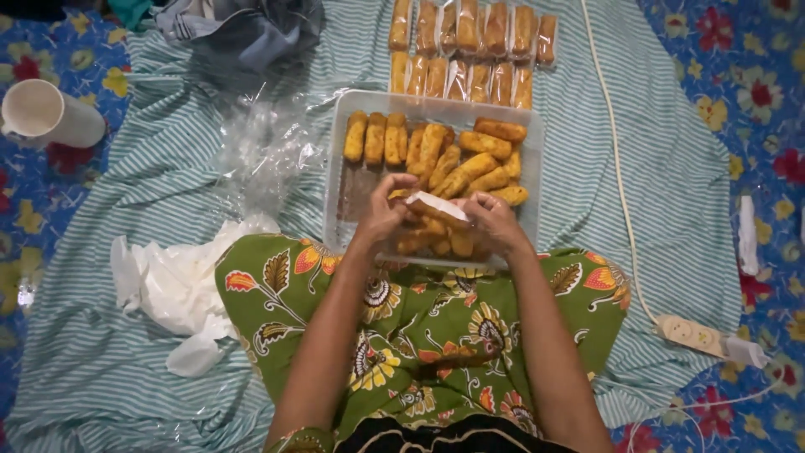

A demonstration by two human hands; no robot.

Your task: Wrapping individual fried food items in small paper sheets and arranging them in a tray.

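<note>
striped cloth [671, 168], hands [440, 216] holding wrapped roll [436, 204] crosswise

Tray [340, 168] of fried rolls [470, 164] on the cloth [168, 168] before the knees, wrapped rolls [470, 50] in two rows beyond it, plastic sheets [268, 151] left of the tray, cup [50, 113] far left, power strip [700, 335] right, both hands [381, 214] over the tray's near edge

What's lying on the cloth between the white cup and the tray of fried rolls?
In the head view, a crumpled heap of clear plastic wrappers lies on the striped cloth between the white cup and the tray.
</note>
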